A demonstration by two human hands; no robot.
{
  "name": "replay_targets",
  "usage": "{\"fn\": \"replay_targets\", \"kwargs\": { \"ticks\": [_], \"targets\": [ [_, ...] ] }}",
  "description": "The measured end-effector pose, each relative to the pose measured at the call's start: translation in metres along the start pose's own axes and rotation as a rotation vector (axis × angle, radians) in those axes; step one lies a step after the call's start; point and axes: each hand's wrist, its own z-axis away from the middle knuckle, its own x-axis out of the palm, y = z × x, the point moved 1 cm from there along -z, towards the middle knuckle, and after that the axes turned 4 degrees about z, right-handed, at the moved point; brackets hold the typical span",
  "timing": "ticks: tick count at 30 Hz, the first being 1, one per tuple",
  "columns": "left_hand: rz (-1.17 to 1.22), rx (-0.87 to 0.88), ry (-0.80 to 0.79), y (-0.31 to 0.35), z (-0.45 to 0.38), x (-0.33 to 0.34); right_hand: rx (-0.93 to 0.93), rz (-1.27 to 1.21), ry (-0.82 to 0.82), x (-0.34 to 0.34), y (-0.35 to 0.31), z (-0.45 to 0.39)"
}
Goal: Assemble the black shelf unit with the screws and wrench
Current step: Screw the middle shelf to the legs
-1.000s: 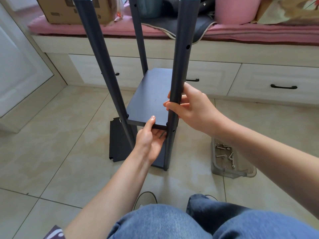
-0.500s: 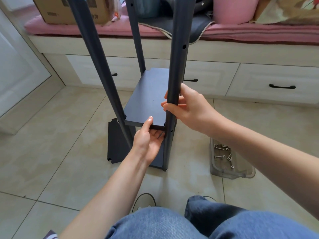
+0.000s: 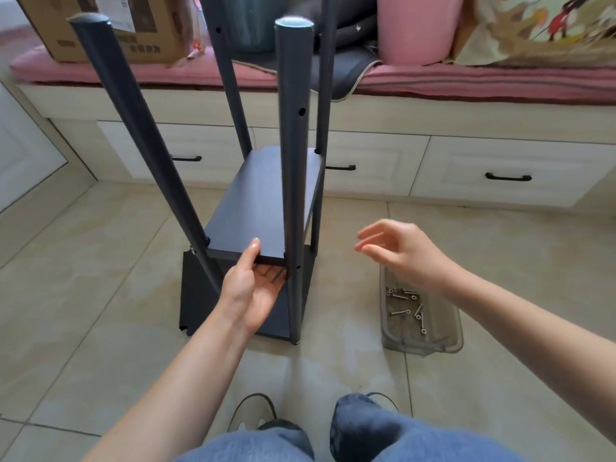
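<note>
Shelf unit (image 3: 266,201), black and partly assembled, is stood on the tiled floor before the drawers, its middle shelf board (image 3: 263,201) supported at the near edge by the left hand (image 3: 253,288), thumb on top and fingers beneath, evidently to keep it level with the post holes. The right hand (image 3: 396,251) is held empty, fingers loosely spread, above the clear tray of screws (image 3: 410,308) at near right; no wrench is seen.

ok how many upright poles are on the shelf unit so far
4: near-left pole, leaning; near-right pole, by the left hand; far-left pole; far-right pole, partly hidden behind the near-right one.
</note>
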Motion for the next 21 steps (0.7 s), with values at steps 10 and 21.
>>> {"fn": "replay_targets", "kwargs": {
  "ticks": [10,21],
  "targets": [
    [0.007,0.046,0.092,0.0,-0.009,0.007,0.414,0.23,-0.052,0.024,0.164,0.009],
    [-0.104,0.288,0.215,-0.009,0.005,0.002,0.592,0.366,-0.336,0.099,0.231,-0.014]
  ]
}}
